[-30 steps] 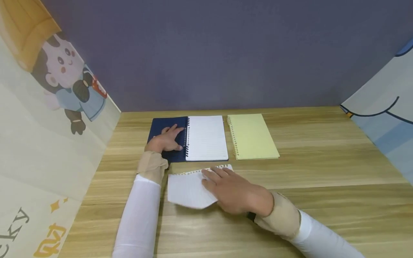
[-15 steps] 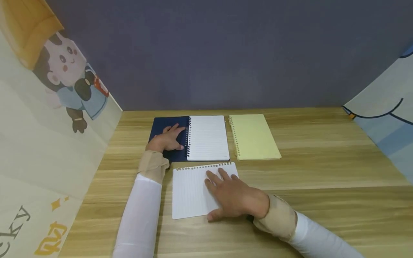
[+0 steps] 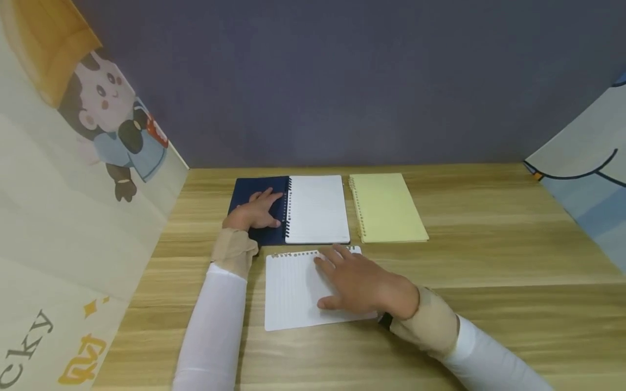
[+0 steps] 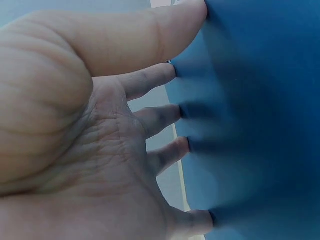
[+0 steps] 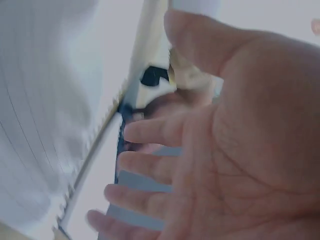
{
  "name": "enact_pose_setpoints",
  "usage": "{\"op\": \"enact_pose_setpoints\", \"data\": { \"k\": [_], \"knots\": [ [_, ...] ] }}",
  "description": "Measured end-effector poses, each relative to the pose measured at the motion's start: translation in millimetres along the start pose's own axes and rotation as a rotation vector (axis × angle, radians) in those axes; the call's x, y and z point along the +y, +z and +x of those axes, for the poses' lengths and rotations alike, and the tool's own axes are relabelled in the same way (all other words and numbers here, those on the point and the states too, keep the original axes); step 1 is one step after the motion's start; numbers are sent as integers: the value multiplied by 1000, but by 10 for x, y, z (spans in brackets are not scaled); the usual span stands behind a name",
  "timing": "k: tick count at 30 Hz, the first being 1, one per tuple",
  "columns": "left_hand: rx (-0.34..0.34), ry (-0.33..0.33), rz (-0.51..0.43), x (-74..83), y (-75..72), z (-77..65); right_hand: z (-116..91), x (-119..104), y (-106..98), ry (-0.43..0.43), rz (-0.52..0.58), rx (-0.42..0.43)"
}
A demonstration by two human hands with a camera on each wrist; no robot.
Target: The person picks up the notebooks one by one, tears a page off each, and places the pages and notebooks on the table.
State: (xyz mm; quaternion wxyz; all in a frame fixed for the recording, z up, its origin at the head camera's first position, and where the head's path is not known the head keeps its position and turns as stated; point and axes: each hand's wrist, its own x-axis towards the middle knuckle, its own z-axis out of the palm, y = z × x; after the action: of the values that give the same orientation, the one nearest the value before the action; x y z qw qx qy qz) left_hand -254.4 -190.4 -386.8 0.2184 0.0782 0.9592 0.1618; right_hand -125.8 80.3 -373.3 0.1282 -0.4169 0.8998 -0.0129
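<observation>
A ring-bound notebook lies open, its navy cover (image 3: 244, 187) on the left and a lined white page (image 3: 318, 209) on the right. My left hand (image 3: 254, 212) rests on that cover; in the left wrist view its spread fingertips touch the blue surface (image 4: 260, 150). Nearer to me lies a loose lined white sheet (image 3: 288, 293) with punched holes along its far edge. Above this sheet is my right hand (image 3: 359, 282), fingers extended and apart. In the right wrist view the palm and fingers hold nothing, and the paper (image 5: 40, 110) is beside the fingertips.
A pale yellow punched pad or stack of sheets (image 3: 388, 209) lies right of the notebook. The wood-grain table (image 3: 513, 233) meets a dark back wall (image 3: 352, 81). A cartoon-printed panel (image 3: 44, 217) stands at the left, another panel (image 3: 592, 179) at the right.
The loose sheet was bent up along its near edge a second ago and lies flat now. My right hand has lifted from it. The left hand stays on the navy cover.
</observation>
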Motion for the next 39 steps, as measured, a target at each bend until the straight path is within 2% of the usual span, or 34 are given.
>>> {"op": "enact_pose_setpoints", "data": {
  "k": [7, 11, 15, 19, 23, 27, 32, 39],
  "knots": [
    [33, 74, -16, 6, -37, -32, 220, 426, -225, 42, 132, 80],
    [51, 113, -35, 86, -98, -135, 413, 652, -230, 56, 163, 102],
    [59, 118, -13, 166, -138, -249, 562, 777, -172, 98, 177, 63],
    [25, 88, 47, 209, -80, -339, 621, 813, -131, 123, 187, 35],
    [-12, 72, 72, 224, 42, -374, 626, 817, -126, 133, 193, 61],
    [5, 65, 64, 199, 124, -365, 649, 811, -96, 136, 183, 91],
    [26, 76, 93, 172, 125, -350, 685, 785, -60, 155, 150, 116],
    [36, 97, 146, 299, 194, -289, 649, 779, -81, 183, 138, 105]
  ]
}}
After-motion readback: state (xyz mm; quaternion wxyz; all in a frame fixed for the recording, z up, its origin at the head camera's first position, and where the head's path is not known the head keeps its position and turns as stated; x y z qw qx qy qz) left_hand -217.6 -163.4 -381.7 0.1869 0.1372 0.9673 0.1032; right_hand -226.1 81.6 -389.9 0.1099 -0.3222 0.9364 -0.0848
